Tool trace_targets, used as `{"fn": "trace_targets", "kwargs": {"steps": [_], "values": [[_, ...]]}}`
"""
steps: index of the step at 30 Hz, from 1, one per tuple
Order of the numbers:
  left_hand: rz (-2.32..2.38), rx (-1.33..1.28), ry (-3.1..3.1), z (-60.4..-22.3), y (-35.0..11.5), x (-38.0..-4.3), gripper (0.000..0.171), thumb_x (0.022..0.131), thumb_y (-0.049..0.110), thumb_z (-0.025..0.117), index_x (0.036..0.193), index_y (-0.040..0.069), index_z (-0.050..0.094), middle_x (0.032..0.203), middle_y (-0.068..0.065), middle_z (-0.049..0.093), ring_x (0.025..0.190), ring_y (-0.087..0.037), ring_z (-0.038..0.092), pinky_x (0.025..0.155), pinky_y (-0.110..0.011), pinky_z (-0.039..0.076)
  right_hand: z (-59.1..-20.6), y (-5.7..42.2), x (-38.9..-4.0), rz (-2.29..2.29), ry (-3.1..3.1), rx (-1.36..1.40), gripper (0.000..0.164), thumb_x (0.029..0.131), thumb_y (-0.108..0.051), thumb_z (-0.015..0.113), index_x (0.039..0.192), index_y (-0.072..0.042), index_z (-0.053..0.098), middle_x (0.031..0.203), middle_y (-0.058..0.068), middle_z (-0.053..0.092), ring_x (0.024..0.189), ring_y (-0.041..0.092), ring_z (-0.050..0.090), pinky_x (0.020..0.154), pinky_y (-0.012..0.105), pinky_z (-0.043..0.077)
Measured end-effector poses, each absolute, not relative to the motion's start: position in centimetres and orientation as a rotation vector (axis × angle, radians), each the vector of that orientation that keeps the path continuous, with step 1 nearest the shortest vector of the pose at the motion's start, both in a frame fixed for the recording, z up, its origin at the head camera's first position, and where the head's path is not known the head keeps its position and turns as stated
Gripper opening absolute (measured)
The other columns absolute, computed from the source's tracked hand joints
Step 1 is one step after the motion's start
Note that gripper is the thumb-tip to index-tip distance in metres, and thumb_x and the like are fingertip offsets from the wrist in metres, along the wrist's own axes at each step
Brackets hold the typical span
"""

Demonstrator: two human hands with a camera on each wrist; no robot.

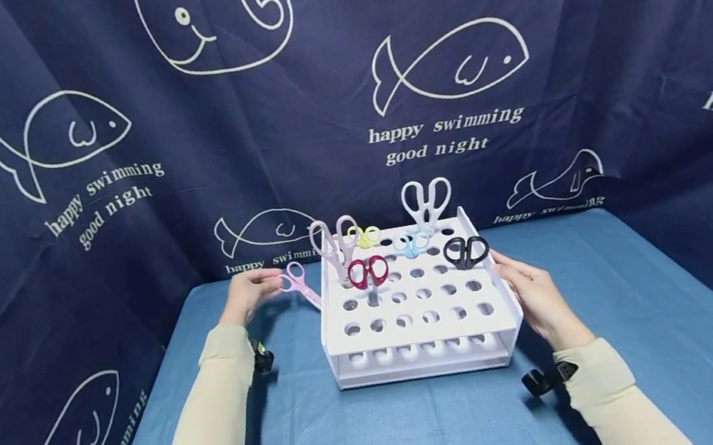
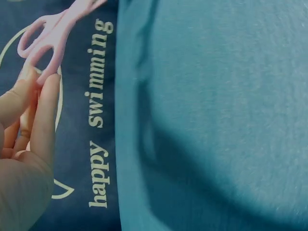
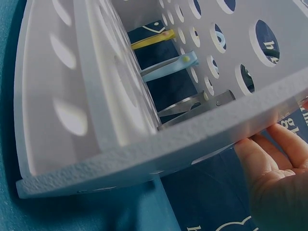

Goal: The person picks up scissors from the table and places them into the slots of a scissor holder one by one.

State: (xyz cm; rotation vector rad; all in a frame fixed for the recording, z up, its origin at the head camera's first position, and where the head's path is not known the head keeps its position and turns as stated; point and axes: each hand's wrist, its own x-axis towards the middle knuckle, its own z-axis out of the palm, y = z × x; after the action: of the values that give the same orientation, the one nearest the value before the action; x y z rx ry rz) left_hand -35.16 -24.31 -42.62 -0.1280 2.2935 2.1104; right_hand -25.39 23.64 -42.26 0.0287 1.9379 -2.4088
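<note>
My left hand [image 1: 250, 294] pinches one handle loop of the pink scissors [image 1: 299, 282] between thumb and fingers. Their blades slant down toward the left side of a white rack [image 1: 413, 333] with rows of round holes. In the left wrist view, the pink scissors [image 2: 57, 36] reach past the top edge, so their tips are out of sight. At the rack's right side, my right hand [image 1: 534, 292] holds the side panel. The right wrist view shows the thumb and fingers [image 3: 255, 156] against that panel [image 3: 192, 130]; part of the grip is hidden.
Scissors stand in the rack: pale purple [image 1: 335, 244], yellow [image 1: 365, 236], red [image 1: 368, 272], large pale grey-blue [image 1: 427, 205], small light blue [image 1: 411, 244] and black [image 1: 465, 251]. A blue cloth [image 1: 427, 433] covers the table. Behind hangs a navy curtain [image 1: 340, 103].
</note>
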Motion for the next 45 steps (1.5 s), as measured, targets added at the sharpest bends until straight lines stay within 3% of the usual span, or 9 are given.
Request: {"fn": "trace_targets", "kwargs": {"steps": [9,19,26,36,45], "values": [[2.23,-0.165,2.375,-40.3,-25.3,-34.4,0.034,0.086,-0.002,0.068,0.118,-0.014,0.062,0.084,0.006,0.073,0.076,-0.004,0.069,0.072,-0.023,0.061,-42.2,23.7,-25.3,-2.409,1.935,0.023,0.051,0.095,-0.025,0.063,0.141,-0.01,0.048,0.111,-0.023,0.065,0.096,-0.004,0.063,0.082,0.015,0.056],[2.352,-0.233,2.489,-36.9,-25.0,-34.0,0.036,0.086,0.001,0.07,0.119,-0.011,0.063,0.074,0.018,0.069,0.071,-0.001,0.067,0.069,-0.016,0.059,-42.1,23.6,-25.1,-2.414,1.931,0.004,0.052,0.095,-0.025,0.062,0.142,-0.009,0.046,0.11,-0.024,0.066,0.096,-0.004,0.063,0.082,0.015,0.056],[2.398,-0.348,2.509,-34.8,-24.9,-33.8,0.032,0.085,-0.001,0.07,0.116,-0.009,0.066,0.069,0.017,0.069,0.067,-0.001,0.067,0.064,-0.016,0.059,-42.1,23.6,-25.1,-2.386,1.958,0.016,0.061,0.096,-0.027,0.061,0.146,-0.002,0.037,0.138,-0.007,0.054,0.098,-0.004,0.062,0.084,0.015,0.055],[2.427,-0.263,2.506,-32.1,-24.9,-33.1,0.023,0.085,0.0,0.071,0.107,-0.005,0.072,0.071,0.014,0.07,0.069,0.0,0.068,0.064,-0.018,0.06,-42.3,23.4,-25.3,-2.41,1.926,0.03,0.06,0.095,-0.026,0.063,0.145,-0.004,0.039,0.115,-0.022,0.065,0.097,-0.004,0.063,0.084,0.015,0.055],[2.638,-0.131,2.482,-28.6,-23.7,-32.1,0.017,0.082,-0.003,0.073,0.098,-0.001,0.076,0.072,0.007,0.073,0.069,-0.005,0.069,0.061,-0.018,0.059,-42.3,23.7,-25.2,-2.382,1.949,0.038,0.061,0.095,-0.028,0.063,0.146,-0.005,0.038,0.129,-0.019,0.059,0.1,-0.006,0.061,0.085,0.014,0.055]]}}
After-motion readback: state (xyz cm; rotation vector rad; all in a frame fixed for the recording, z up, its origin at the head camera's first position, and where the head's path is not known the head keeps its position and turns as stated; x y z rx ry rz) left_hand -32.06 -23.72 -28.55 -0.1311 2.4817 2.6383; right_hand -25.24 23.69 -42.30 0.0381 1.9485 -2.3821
